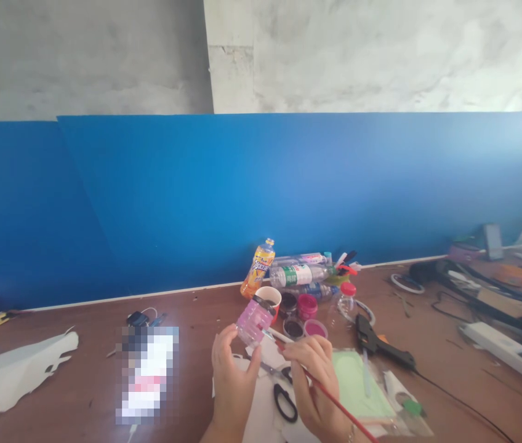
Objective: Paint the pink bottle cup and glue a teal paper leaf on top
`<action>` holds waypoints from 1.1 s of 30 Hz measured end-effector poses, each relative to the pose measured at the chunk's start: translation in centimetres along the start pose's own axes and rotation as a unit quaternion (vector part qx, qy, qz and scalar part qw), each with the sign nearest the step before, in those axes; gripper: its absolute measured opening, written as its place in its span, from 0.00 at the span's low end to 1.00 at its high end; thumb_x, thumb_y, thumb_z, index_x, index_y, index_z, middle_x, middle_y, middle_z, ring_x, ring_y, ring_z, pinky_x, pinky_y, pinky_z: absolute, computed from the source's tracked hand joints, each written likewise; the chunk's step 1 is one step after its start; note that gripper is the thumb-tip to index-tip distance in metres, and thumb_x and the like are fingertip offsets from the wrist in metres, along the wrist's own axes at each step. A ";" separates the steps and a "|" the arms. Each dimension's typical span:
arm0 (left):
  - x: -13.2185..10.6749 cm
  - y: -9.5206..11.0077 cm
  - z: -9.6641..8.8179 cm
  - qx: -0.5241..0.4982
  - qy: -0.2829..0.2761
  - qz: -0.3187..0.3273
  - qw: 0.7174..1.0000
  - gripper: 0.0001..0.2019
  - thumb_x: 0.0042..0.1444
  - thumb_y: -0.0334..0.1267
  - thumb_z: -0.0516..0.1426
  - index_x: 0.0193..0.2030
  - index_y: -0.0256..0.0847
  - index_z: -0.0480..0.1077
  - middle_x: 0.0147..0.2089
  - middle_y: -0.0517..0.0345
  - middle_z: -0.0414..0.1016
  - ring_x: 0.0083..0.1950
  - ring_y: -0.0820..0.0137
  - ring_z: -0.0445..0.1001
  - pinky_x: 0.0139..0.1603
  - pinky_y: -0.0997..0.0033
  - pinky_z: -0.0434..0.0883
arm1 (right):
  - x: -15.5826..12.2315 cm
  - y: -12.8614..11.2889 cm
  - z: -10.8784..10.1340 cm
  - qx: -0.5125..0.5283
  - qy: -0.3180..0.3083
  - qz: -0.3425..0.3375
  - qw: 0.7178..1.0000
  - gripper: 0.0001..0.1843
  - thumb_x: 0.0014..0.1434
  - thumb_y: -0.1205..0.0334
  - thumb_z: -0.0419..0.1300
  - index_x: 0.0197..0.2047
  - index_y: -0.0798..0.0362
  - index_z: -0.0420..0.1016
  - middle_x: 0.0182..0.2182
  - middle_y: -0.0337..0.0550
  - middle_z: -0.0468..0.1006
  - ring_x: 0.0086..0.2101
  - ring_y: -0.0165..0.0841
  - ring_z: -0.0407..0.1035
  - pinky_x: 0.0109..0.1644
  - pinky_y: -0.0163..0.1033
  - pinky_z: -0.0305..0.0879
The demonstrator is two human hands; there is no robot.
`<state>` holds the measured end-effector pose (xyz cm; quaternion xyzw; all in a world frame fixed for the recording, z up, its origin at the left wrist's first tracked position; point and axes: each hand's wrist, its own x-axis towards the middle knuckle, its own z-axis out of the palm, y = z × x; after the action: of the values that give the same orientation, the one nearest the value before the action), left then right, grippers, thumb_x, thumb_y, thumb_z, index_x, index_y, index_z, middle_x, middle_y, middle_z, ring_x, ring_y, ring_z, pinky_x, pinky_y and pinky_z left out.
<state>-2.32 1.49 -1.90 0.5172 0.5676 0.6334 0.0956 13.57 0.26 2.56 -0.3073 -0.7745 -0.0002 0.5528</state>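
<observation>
While the left hand (234, 381) pinches a pink piece (252, 322), the right hand (315, 383) grips a brush (337, 402) slanting toward it and the bench's (90, 344) far edge.

One brush (335, 399), one glue gun (374, 342)

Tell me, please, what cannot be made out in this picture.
All in the head view:
Screen: content hidden by pixel blocks.
Brush: handle end cut off by the bottom edge.
Cup: part of its front hidden by the pink piece in the left hand.
Scissors: one loop partly behind the right hand.
Left sheet: cut off by the left edge.
Green label: print too small to read.
</observation>
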 end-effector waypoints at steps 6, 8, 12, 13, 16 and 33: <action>-0.3 -0.9 0.2 0.094 -0.012 0.080 0.992 0.21 0.50 0.42 0.60 0.50 0.39 0.63 0.51 0.41 0.71 0.54 0.52 0.69 0.53 0.44 0.67 | 0.1 0.1 0.5 -0.015 0.011 0.001 1.000 0.14 0.58 0.76 0.50 0.43 0.50 0.67 0.34 0.41 0.77 0.33 0.34 0.69 0.42 0.45 0.56; -0.2 -1.0 0.2 0.115 -0.007 0.104 0.988 0.21 0.51 0.42 0.59 0.50 0.38 0.62 0.51 0.41 0.71 0.53 0.52 0.70 0.51 0.44 0.68 | 0.3 0.0 0.2 -0.021 0.006 -0.008 1.000 0.12 0.58 0.76 0.50 0.41 0.51 0.67 0.31 0.40 0.76 0.31 0.34 0.69 0.42 0.46 0.55; -0.2 -0.9 0.2 0.142 0.001 0.142 0.980 0.20 0.53 0.41 0.59 0.50 0.38 0.61 0.50 0.41 0.72 0.51 0.53 0.71 0.50 0.44 0.69 | 0.6 0.1 -0.4 -0.027 0.018 -0.004 0.999 0.12 0.57 0.76 0.48 0.37 0.52 0.66 0.28 0.39 0.74 0.29 0.33 0.68 0.43 0.46 0.53; -0.2 -0.8 0.2 0.147 0.003 0.149 0.978 0.20 0.53 0.41 0.58 0.50 0.38 0.61 0.49 0.41 0.72 0.51 0.53 0.71 0.49 0.44 0.70 | 0.6 0.1 -0.4 -0.027 0.024 0.000 0.999 0.12 0.57 0.77 0.48 0.38 0.52 0.66 0.29 0.39 0.74 0.30 0.33 0.68 0.44 0.46 0.53; -0.3 -0.8 0.3 0.159 0.006 0.169 0.973 0.20 0.53 0.40 0.58 0.51 0.38 0.61 0.49 0.42 0.72 0.52 0.54 0.71 0.50 0.45 0.70 | 0.6 0.3 -0.2 -0.029 0.024 0.004 0.999 0.13 0.58 0.77 0.49 0.42 0.51 0.66 0.32 0.40 0.75 0.30 0.33 0.68 0.46 0.47 0.53; -0.1 -0.9 0.3 0.185 0.019 0.209 0.960 0.20 0.53 0.38 0.58 0.51 0.38 0.60 0.49 0.42 0.72 0.51 0.55 0.72 0.51 0.44 0.70 | 0.7 0.6 -0.5 -0.054 0.033 -0.026 0.998 0.12 0.57 0.77 0.48 0.37 0.52 0.66 0.28 0.39 0.74 0.30 0.34 0.67 0.44 0.47 0.52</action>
<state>-2.50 1.89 -2.78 0.6207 0.5559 0.5329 -0.1476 14.17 0.90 3.19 -0.3167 -0.7623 -0.0664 0.5605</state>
